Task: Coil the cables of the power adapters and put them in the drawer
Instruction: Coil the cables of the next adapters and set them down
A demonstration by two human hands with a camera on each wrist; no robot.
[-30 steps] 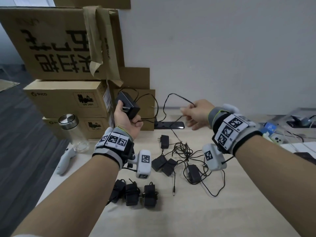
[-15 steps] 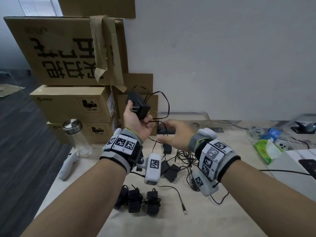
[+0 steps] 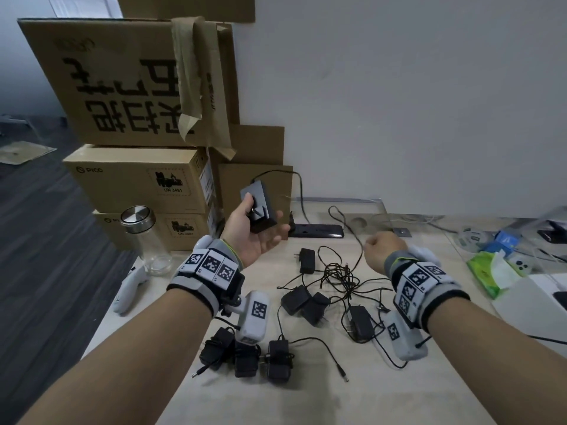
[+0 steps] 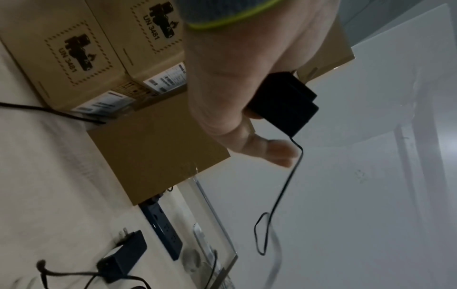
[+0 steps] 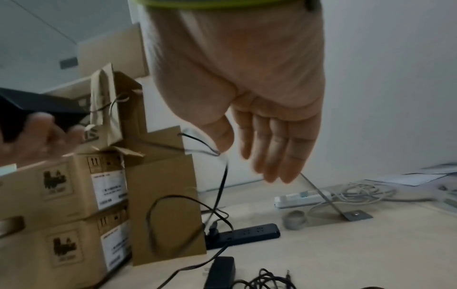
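My left hand (image 3: 263, 214) is raised in front of the boxes and grips a black power adapter (image 3: 260, 191), thumb pressed on its face. The adapter's thin cable (image 3: 343, 219) loops over the top and runs down to my right hand (image 3: 372, 246), which pinches it between thumb and forefinger (image 5: 222, 136). Three adapters with coiled cables (image 3: 245, 360) lie in a row near the front edge. Several loose adapters (image 3: 296, 299) and a tangle of cables (image 3: 337, 274) lie in the middle of the table. No drawer is in view.
Stacked cardboard boxes (image 3: 138, 185) stand at the back left, with a glass bottle (image 3: 144, 240) and a white controller (image 3: 129, 289) before them. A black power strip (image 3: 319, 231) lies by the wall. A green tissue pack (image 3: 487, 271) and a white box (image 3: 527, 299) sit at right.
My right hand came in to the left hand with the cable, then drew back to the right and lower, still holding it. The left hand turned the adapter and spread its fingers.
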